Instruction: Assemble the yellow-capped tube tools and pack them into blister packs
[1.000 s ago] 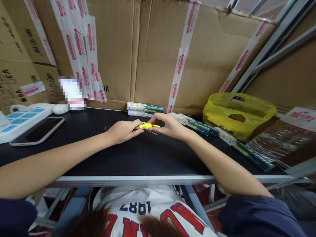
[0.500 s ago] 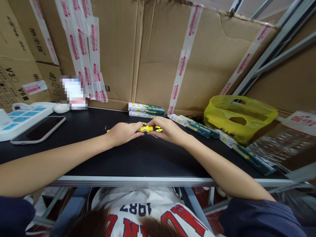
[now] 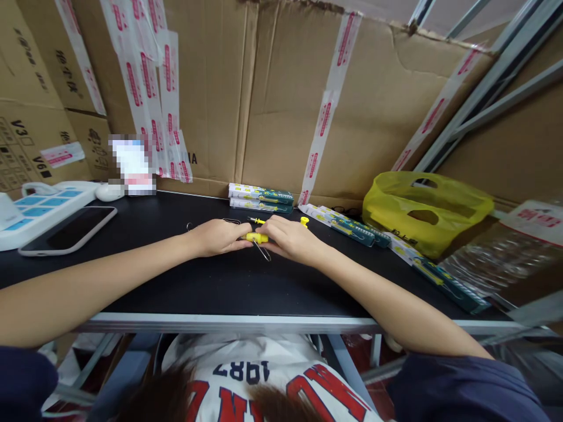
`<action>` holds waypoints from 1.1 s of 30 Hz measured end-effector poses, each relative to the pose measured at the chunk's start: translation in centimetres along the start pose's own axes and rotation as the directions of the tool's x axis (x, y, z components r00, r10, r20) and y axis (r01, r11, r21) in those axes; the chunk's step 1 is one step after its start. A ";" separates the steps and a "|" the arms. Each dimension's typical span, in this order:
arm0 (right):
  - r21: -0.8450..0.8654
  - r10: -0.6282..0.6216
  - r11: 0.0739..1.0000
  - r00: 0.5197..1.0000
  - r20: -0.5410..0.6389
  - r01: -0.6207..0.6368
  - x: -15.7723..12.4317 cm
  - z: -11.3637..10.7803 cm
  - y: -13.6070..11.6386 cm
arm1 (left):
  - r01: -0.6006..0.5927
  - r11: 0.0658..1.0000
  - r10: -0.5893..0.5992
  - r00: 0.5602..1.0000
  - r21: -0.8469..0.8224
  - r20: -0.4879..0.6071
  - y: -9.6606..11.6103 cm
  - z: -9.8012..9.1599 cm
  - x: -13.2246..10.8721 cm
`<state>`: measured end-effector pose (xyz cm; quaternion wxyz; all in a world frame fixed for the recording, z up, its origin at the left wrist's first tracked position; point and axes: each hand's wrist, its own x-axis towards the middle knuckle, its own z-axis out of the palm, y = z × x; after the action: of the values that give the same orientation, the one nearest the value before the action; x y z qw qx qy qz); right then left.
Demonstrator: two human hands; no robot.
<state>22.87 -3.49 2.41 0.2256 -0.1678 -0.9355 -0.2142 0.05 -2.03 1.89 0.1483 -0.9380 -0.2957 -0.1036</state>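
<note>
Over the middle of the black tabletop, my left hand (image 3: 219, 237) and my right hand (image 3: 291, 239) meet, fingers pinched. Between their fingertips is a small yellow plastic piece (image 3: 256, 237), gripped from both sides. A bent metal wire (image 3: 264, 252) slants down from it toward me. Behind my right fingers lies a thin yellow tool (image 3: 257, 221) with a metal tip; its middle is hidden. Beyond that hand a yellow knobbed end (image 3: 304, 221) shows; whether it belongs to the tool I cannot tell. Dark wire loops (image 3: 231, 221) lie beside my left fingers.
Two slim printed boxes (image 3: 261, 197) are stacked against the cardboard wall (image 3: 281, 105). More such boxes (image 3: 343, 224) lie to the right, by a yellow plastic bag (image 3: 428, 211) and clear packaging (image 3: 497, 258). At left are a phone (image 3: 70, 230) and a power strip (image 3: 44, 214).
The yellow piece has turned and come slightly nearer, its wire now pointing toward me. My right hand has shifted a little left and down, showing more of the yellow tool behind it.
</note>
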 end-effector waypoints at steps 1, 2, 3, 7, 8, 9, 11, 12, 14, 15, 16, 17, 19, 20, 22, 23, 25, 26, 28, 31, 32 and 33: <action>0.013 0.003 1.000 1.000 -0.009 -0.003 -0.1 0.1 0.0 | -0.002 1.000 0.002 1.000 0.010 -0.018 0.1 0.1 0.0; 0.040 0.018 0.999 0.999 -0.030 -0.016 -0.1 0.2 0.0 | 0.004 1.000 -0.003 0.999 0.023 -0.046 0.2 0.3 -0.1; 0.075 0.040 0.997 0.998 -0.058 -0.035 -0.2 0.3 0.0 | 0.018 0.999 -0.015 0.997 0.037 -0.081 0.4 0.4 -0.1; 0.111 0.077 0.992 0.991 -0.109 -0.065 -0.1 -0.1 0.1 | 0.069 0.995 -0.056 0.983 0.072 -0.173 1.1 0.3 0.0; 0.064 0.051 0.997 0.996 -0.080 -0.046 0.1 -0.3 0.1 | 0.064 0.995 -0.051 0.986 0.072 -0.161 1.1 0.2 0.0; 0.002 0.022 1.000 0.999 -0.040 -0.022 0.2 -0.6 0.2 | 0.043 0.997 -0.034 0.990 0.066 -0.135 1.1 0.0 0.1; -0.133 -0.027 0.991 0.999 0.044 0.032 0.4 -1.1 0.3 | -0.025 0.999 0.027 0.997 0.036 -0.070 0.9 -0.4 0.2; -0.188 -0.047 0.980 0.996 0.079 0.061 0.5 -1.3 0.3 | -0.064 0.998 0.064 0.997 0.019 -0.041 0.7 -0.5 0.2; -0.251 -0.082 0.962 0.989 0.123 0.111 0.5 -1.1 0.3 | -0.130 0.992 0.130 0.992 -0.005 0.006 0.4 -0.7 0.2; -0.258 -0.097 0.957 0.986 0.135 0.130 0.4 -0.8 0.2 | -0.150 0.989 0.150 0.988 -0.010 0.024 0.3 -0.6 0.2; -0.254 -0.109 0.957 0.984 0.140 0.142 0.3 -0.5 0.1 | -0.164 0.986 0.164 0.986 -0.012 0.043 0.2 -0.5 0.1; -0.242 -0.114 0.959 0.984 0.139 0.146 0.2 -0.1 0.1 | -0.171 0.985 0.171 0.983 -0.013 0.062 0.1 -0.3 0.1; -0.199 -0.105 0.971 0.985 0.133 0.131 0.0 0.9 0.0 | -0.158 0.987 0.159 0.983 -0.018 0.091 0.1 0.1 0.0; -0.166 -0.095 0.979 0.987 0.132 0.116 -0.1 1.3 0.0 | -0.141 0.990 0.142 0.985 -0.019 0.099 0.2 0.4 0.0; -0.085 -0.043 0.995 0.991 0.126 0.054 -0.3 1.9 -0.1 | -0.093 0.996 0.094 0.991 -0.010 0.100 0.3 0.7 -0.1; -0.041 -0.002 0.999 0.992 0.123 0.007 -0.4 2.1 -0.1 | -0.067 0.998 0.067 0.993 -0.003 0.095 0.4 0.9 -0.1; 0.024 0.085 0.996 0.989 0.120 -0.088 -0.5 2.3 -0.2 | -0.023 1.000 0.022 0.996 0.006 0.088 0.6 0.9 -0.1; 0.038 0.106 0.993 0.987 0.123 -0.112 -0.5 2.4 -0.3 | -0.008 1.000 0.008 0.996 0.001 0.094 0.6 0.9 -0.1; 0.042 0.075 0.996 0.986 0.150 -0.083 -0.4 2.5 -0.3 | 0.000 0.999 0.007 0.990 -0.050 0.139 0.6 0.8 -0.1; 0.085 0.023 0.996 0.980 0.196 -0.041 -0.4 2.4 -0.2 | -0.004 0.971 0.055 0.977 -0.241 0.207 0.4 0.5 0.0; 0.129 0.056 0.988 0.978 0.201 -0.083 -0.4 2.3 -0.2 | 0.000 0.945 0.069 0.978 -0.327 0.199 0.3 0.3 0.1; 0.194 0.112 0.969 0.974 0.198 -0.151 -0.4 2.1 -0.1 | 0.009 0.908 0.072 0.981 -0.419 0.178 0.3 0.1 0.2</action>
<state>22.42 -2.62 0.52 0.1673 -0.2247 -0.9563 -0.0833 0.37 -2.15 1.75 -0.0828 -0.9582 -0.2642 -0.0722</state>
